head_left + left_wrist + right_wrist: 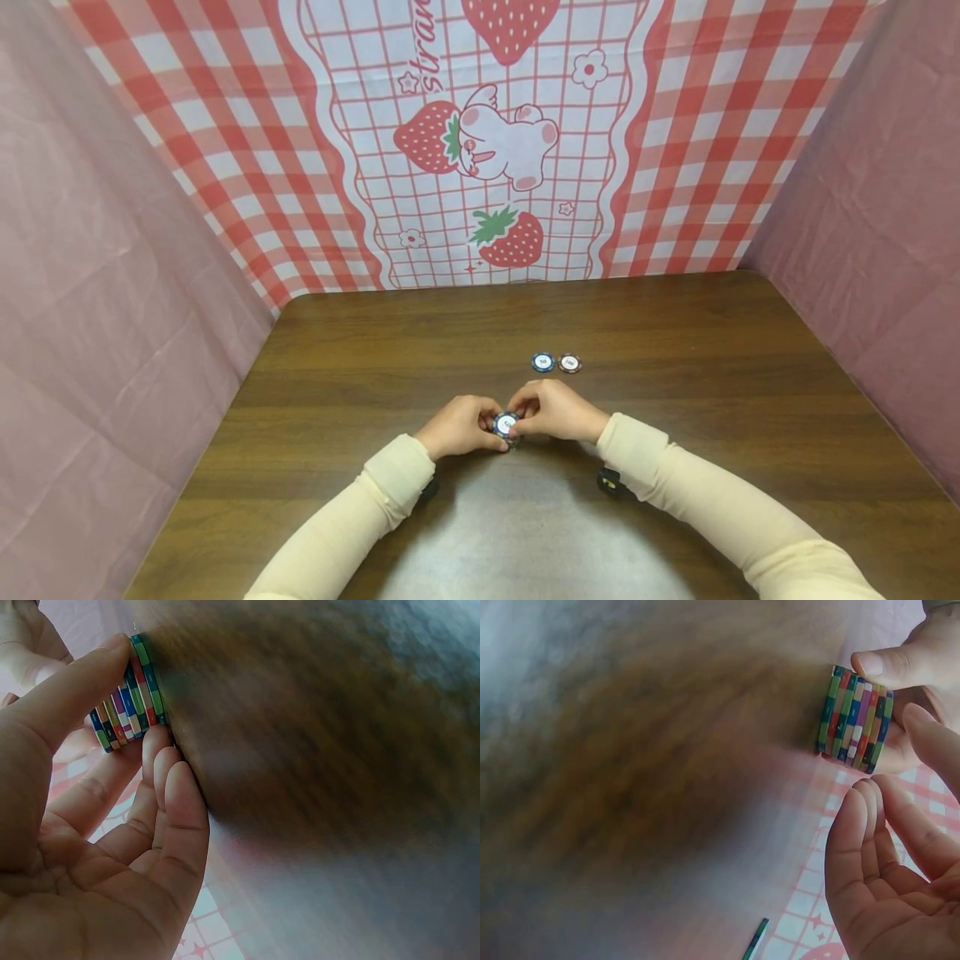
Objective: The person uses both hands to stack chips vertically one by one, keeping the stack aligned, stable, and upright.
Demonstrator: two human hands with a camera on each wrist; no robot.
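Note:
A short stack of poker chips (506, 422) stands on the wooden table between the two hands, its top chip blue-edged with a white centre reading 50. My left hand (461, 425) grips the stack's side between thumb and fingers. In the left wrist view the chips (127, 701) show several striped edges in green, blue, red and purple. Close on the stack's right side is my right hand (558, 410), fingers loosely bent and thumb tip at the top chip's edge. The right wrist view shows the stack (855, 720) beside its fingertips, with nothing pinched between them.
Beyond the hands, a blue chip (543, 362) marked 50 and a reddish-brown chip (569, 362) marked 100 lie flat side by side. A strawberry-print cloth (480, 208) hangs at the table's (360, 342) far edge. Pink curtains (885, 217) flank both sides.

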